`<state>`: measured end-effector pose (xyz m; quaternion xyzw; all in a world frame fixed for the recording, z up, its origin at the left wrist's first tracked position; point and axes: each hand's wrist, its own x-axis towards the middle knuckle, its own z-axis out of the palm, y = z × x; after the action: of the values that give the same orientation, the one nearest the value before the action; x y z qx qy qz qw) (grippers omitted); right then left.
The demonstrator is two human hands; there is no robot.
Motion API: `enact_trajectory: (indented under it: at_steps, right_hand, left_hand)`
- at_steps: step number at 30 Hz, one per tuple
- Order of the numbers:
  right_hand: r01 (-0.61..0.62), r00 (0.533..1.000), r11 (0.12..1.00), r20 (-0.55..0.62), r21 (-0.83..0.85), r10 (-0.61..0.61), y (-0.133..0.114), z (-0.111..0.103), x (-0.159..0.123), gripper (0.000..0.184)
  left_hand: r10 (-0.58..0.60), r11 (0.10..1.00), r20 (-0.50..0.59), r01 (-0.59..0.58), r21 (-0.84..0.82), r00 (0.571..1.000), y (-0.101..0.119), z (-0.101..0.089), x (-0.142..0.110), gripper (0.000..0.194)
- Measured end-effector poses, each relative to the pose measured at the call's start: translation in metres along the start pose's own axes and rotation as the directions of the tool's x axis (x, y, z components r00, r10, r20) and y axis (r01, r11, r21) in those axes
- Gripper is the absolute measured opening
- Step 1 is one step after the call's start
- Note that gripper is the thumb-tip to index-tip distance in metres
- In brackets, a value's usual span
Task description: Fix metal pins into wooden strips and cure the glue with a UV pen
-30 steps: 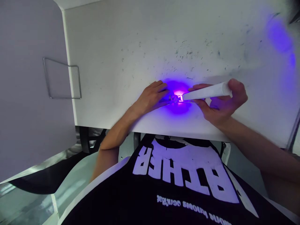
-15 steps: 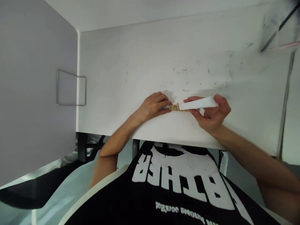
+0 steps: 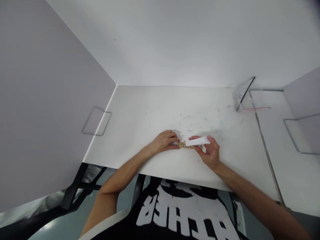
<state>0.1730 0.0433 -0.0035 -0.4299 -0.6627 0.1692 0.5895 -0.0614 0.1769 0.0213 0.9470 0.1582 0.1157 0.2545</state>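
My right hand (image 3: 210, 151) is closed round a white pen-shaped lamp (image 3: 197, 141) that lies nearly level, its tip pointing left; no light shows at the tip. The tip meets a small tan piece (image 3: 183, 145) lying on the white table (image 3: 140, 123). My left hand (image 3: 163, 141) rests on the table with its fingers curled, the fingertips pressed on the left end of the tan piece. Both hands sit close to the near edge of the table.
A clear plastic holder (image 3: 243, 98) with a dark stick and a pink stick stands at the back right. Grey divider panels rise on the left (image 3: 50, 100) and right (image 3: 302, 113), each with a wire bracket (image 3: 96, 121). Dark specks mark the tabletop.
The purple light at the lamp's tip has gone out. The view has pulled back and tilted up, showing the whole table. Both hands stay on the tan piece and the lamp.
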Motion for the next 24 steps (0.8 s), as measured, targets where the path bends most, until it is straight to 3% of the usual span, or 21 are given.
enact_trajectory:
  at_steps: [6, 18, 24]
  right_hand:
    - [-0.032, 0.999, 0.999, 0.021, 0.012, 0.031, 0.014, -0.001, -0.007, 0.048]
    - [-0.071, 0.997, 0.997, 0.012, -0.014, 0.072, 0.023, -0.002, -0.008, 0.046]
    - [-0.080, 0.995, 0.993, -0.067, -0.084, 0.074, 0.030, -0.001, -0.021, 0.047]
  left_hand:
    - [0.025, 1.000, -0.007, -0.025, -0.002, 1.000, -0.006, 0.003, 0.003, 0.038]
    - [0.048, 0.999, -0.002, -0.048, -0.008, 0.999, -0.007, 0.005, 0.005, 0.036]
    - [0.074, 0.997, -0.003, -0.074, -0.006, 0.997, -0.007, 0.003, 0.007, 0.037]
